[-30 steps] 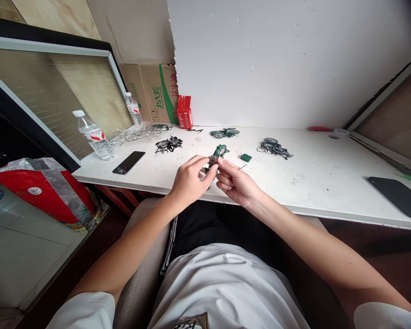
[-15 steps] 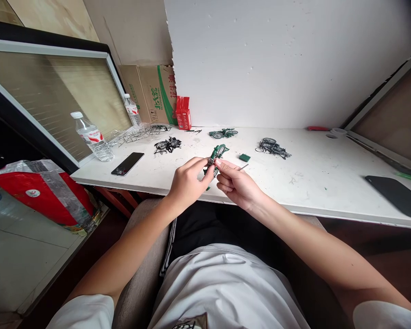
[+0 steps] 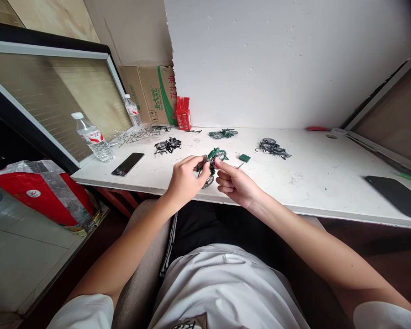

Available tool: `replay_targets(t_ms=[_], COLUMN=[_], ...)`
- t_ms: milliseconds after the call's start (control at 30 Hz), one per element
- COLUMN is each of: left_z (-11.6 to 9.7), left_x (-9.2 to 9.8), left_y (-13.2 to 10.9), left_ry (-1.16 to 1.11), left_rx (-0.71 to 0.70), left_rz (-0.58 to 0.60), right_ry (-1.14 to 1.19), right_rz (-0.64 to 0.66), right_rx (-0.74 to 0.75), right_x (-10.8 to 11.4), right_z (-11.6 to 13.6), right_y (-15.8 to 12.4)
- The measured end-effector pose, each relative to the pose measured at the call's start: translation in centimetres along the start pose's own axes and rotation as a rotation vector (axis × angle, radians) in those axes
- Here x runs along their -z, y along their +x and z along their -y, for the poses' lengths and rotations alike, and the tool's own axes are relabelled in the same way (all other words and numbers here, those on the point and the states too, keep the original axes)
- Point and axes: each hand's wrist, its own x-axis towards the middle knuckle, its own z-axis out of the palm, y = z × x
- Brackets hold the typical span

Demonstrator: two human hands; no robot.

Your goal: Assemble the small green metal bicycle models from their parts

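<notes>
My left hand (image 3: 187, 179) pinches a small green model bicycle (image 3: 221, 154) between thumb and fingers, over the front part of the white table. One wheel points away from me, and the other hangs low beside the left fingertips. My right hand (image 3: 238, 185) is closed, its thumb and forefinger meeting at the bicycle's middle. A thin dark rod (image 3: 241, 165) sticks out behind those fingers; its front end is hidden, so its kind is unclear. Just beyond the right hand lies a small green block-like piece (image 3: 244, 158).
Farther back lie another green model bicycle (image 3: 223, 133), a black one (image 3: 167, 145) and dark bicycle models (image 3: 273, 148). A phone (image 3: 128, 163), water bottle (image 3: 95, 139) and wire-like frames (image 3: 137, 135) are on the left. A red box (image 3: 183, 114) stands at the wall; a dark flat object (image 3: 395, 195) lies right.
The green model bicycle has been turned in my left hand, so its wheels now show more from the side. My right hand stays close to it, almost in the same place.
</notes>
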Motion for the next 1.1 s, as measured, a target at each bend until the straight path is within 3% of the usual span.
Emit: replay_targets(t_ms=[167,367,467,567,667,833,1100], left_z=[1.1,1.8,1.5,0.8,0.1,-0.4,-0.5], left_x=[1.0,1.7,1.7,1.7,1.7,1.8,1.7], left_y=[0.8,1.3,1.3,1.2,1.0,0.9,0.8], left_ry=[-0.149,-0.350,-0.365,-0.351,-0.336,-0.310,-0.350], left_rx=[0.164,0.251,0.255,0.249,0.239,0.211,0.201], left_rz=[0.071,0.142,0.129,0.140,0.170,0.225,0.251], right_ry=[-0.082,-0.258,-0.504,-0.688,-0.829,-0.990,-0.914], right_rz=[0.046,0.105,0.101,-0.010,-0.094,-0.107,-0.058], right_rx=[0.019,0.118,0.316,0.541,0.645,0.643,0.637], right_x=[-0.1,-0.2,0.2,0.8,1.5,2.4,3.1], right_z=[0.5,1.6,2.6,3.4,3.9,3.9,3.3], right_y=[-0.2,-1.0,-1.3,-1.4,-1.3,-0.7,0.2])
